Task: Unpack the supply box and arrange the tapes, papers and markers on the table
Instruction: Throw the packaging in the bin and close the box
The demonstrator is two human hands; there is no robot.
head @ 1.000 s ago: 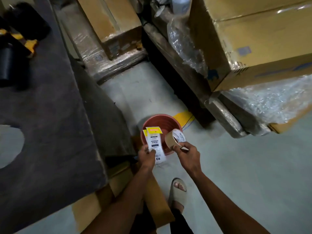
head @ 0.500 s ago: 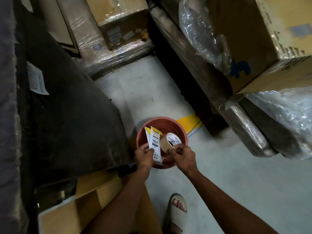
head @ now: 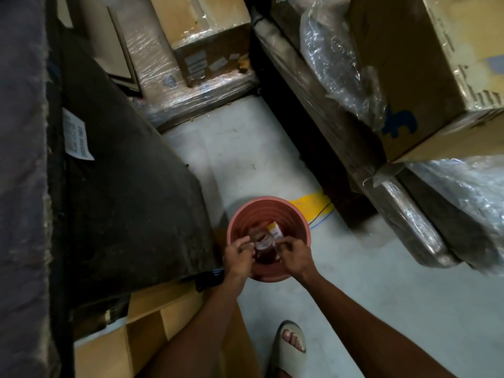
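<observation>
Tape roll (head: 262, 239) has dropped into bucket (head: 297, 214) between loosely curled left hand (head: 236, 255), right hand (head: 296, 255).

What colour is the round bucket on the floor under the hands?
The bucket is reddish-brown, terracotta-like, with a lighter pink rim; the head view shows it best.

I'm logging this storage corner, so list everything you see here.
bucket: one, reddish-brown, on the floor
packaging scraps: blurred, white and yellow, inside the bucket
cardboard boxes: several, brown, plastic-wrapped, behind and right
open carton: one, tan, bottom left
table: one, dark grey, left
paper label: one, white, on the dark panel beside the table
sandal: one, beige, on the foot
left hand: over the bucket
right hand: over the bucket
</observation>
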